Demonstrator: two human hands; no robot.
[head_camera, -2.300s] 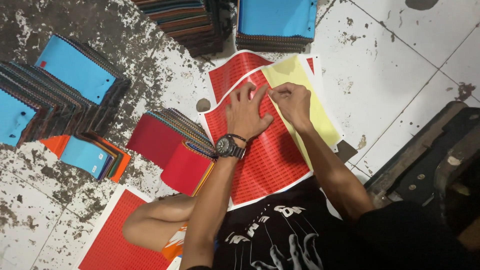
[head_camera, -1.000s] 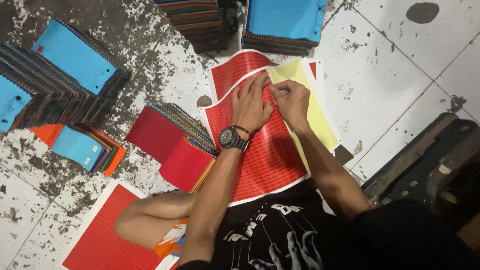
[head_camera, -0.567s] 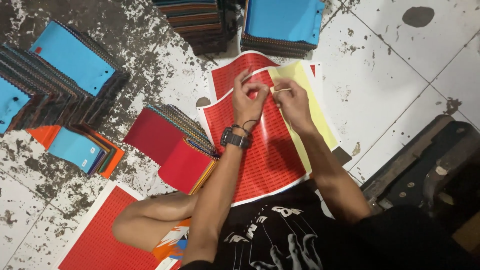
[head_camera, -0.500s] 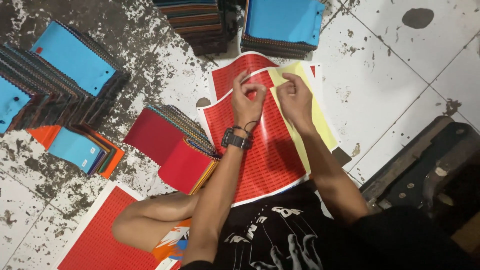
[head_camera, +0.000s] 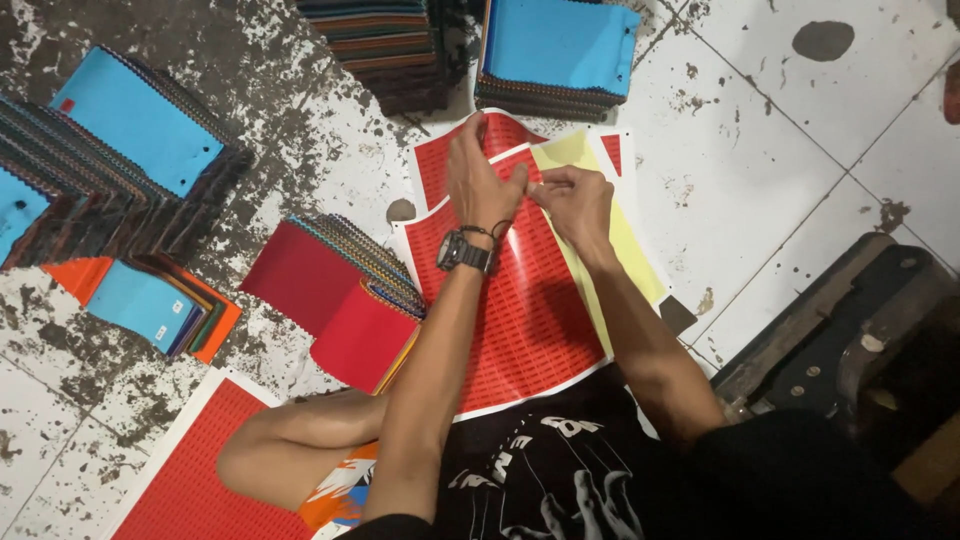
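Red and glossy, the sticker sheet (head_camera: 520, 320) lies on the stained tile floor (head_camera: 760, 170), and it serves as the landmark for everything else. Both hands meet over its upper part. The left hand (head_camera: 480, 185), with a dark watch (head_camera: 463, 251) on the wrist, rests palm down on the sheet — apparently to keep it from shifting or lifting. The right hand (head_camera: 575, 200) has its fingertips pinched together against the left hand's fingertips, seemingly closed on a small sticker picked off the sheet, though the piece itself is too small to make out.

Under the sheet's right edge a pale yellow backing sheet (head_camera: 620, 240) shows, and another red sheet (head_camera: 470, 150) peeks out above it. To the left of the sticker sheet sits a fanned pile of red-covered swatch books (head_camera: 335, 300); further left, blue-covered stacks (head_camera: 140, 130) crowd together. Above the sheet stands another blue-topped stack (head_camera: 560, 50) beside a dark striped one (head_camera: 385, 45) — all kept within arm's reach. Below and to the left, a second red sheet with a white border (head_camera: 190, 470) lies by the person's bent knee.
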